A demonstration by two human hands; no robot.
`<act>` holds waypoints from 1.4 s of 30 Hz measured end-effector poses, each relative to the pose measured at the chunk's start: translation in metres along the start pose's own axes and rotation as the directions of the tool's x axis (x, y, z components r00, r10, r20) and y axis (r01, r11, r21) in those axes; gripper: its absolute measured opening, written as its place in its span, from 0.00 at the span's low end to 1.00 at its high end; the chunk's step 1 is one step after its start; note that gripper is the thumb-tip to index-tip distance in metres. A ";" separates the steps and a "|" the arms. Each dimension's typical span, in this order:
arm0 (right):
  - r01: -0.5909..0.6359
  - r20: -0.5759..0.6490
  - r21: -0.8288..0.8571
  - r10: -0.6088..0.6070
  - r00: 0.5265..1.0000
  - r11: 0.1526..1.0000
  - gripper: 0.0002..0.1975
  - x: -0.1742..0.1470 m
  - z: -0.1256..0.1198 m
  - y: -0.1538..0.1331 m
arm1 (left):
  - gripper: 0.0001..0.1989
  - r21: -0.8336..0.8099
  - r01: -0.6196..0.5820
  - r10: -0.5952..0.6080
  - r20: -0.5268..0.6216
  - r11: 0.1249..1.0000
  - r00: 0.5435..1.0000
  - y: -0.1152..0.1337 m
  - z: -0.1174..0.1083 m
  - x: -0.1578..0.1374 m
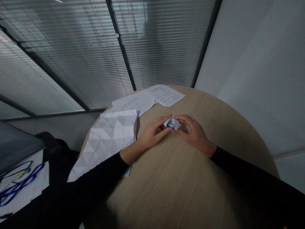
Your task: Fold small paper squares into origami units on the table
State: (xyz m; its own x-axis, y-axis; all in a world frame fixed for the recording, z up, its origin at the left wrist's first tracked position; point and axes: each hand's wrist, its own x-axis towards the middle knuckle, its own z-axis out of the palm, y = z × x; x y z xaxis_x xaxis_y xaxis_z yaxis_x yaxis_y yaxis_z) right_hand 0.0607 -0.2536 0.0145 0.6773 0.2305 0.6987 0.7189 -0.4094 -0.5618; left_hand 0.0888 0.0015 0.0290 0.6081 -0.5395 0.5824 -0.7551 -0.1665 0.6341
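Observation:
A small piece of folded paper [172, 123], white with dark printed lines showing in its folds, is pinched between my two hands above the wooden table. My left hand [154, 131] grips its left side, thumb at the near edge and fingers at the far edge. On the opposite side, my right hand [192, 131] holds it between thumb and fingertips. The paper has pointed corners and layered folds. Left of my left hand lies a large white sheet [114, 132] covered in triangular creases, partly under my left forearm.
Printed sheets [166, 95] lie at the far edge of the round table [181, 178]. Beyond it stand glass panels with blinds [164, 54] and a white wall [262, 63]. Lower left, a blue cord [22, 183] rests on papers beside a dark chair.

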 end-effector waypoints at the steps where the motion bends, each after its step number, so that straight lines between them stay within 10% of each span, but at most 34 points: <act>1: 0.010 -0.004 -0.015 -0.010 1.000 1.000 0.19 0.000 -0.001 -0.001 | 0.30 -0.018 0.020 -0.020 -0.008 1.000 1.000 0.000 0.000 0.000; 14: 0.013 0.030 -0.040 -0.012 0.999 0.999 0.19 -0.002 -0.004 -0.002 | 0.37 -0.154 0.107 -0.115 -0.048 0.982 0.992 -0.003 -0.002 -0.002; 27: -0.083 0.074 -0.091 0.089 0.993 0.992 0.11 -0.005 -0.003 -0.002 | 0.25 0.104 0.038 -0.046 0.078 0.994 0.996 0.011 -0.003 -0.001; 42: -0.135 0.217 0.099 0.111 0.970 0.986 0.10 -0.003 -0.003 -0.011 | 0.31 -0.248 0.367 -0.340 0.148 0.896 0.929 0.006 -0.001 0.003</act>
State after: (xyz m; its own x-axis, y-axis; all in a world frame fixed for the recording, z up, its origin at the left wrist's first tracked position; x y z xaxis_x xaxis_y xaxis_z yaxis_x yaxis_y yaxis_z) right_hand 0.0500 -0.2521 0.0197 0.7703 0.3700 0.5194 0.6332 -0.3472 -0.6918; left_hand 0.0860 -0.0005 0.0352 0.7850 -0.5666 0.2503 -0.3927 -0.1428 0.9085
